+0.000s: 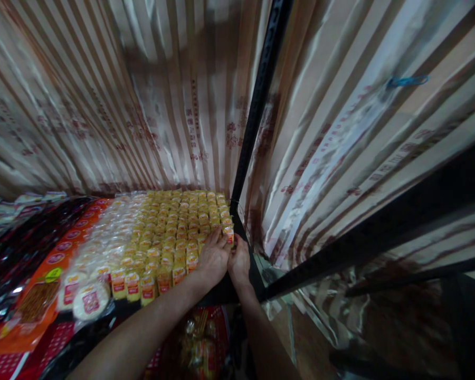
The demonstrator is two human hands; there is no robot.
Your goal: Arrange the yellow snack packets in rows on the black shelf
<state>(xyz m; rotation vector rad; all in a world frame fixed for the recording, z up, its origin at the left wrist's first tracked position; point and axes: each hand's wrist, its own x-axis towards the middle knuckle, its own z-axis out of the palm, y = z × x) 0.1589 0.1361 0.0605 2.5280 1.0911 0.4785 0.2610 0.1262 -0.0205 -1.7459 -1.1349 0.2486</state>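
Observation:
Rows of small yellow snack packets [162,227] with red-and-white labels stand packed on a dark shelf [221,293]. At the right end of the rows, both hands meet at one yellow snack packet [229,235]. My left hand [214,258] lies over its near left side, with the fingers bent against it. From the right, my right hand [239,261] closes its thumb and fingers around the packet's lower edge. The fingers hide part of this packet and its neighbours.
Left of the yellow packets lie clear-wrapped round white cakes [91,301], orange snack bags [43,295] and dark shiny packages [19,248]. A black upright post [257,116] stands behind the corner. Printed curtains [174,95] hang behind; a blue clip [407,81] grips one. More packets [203,353] lie below.

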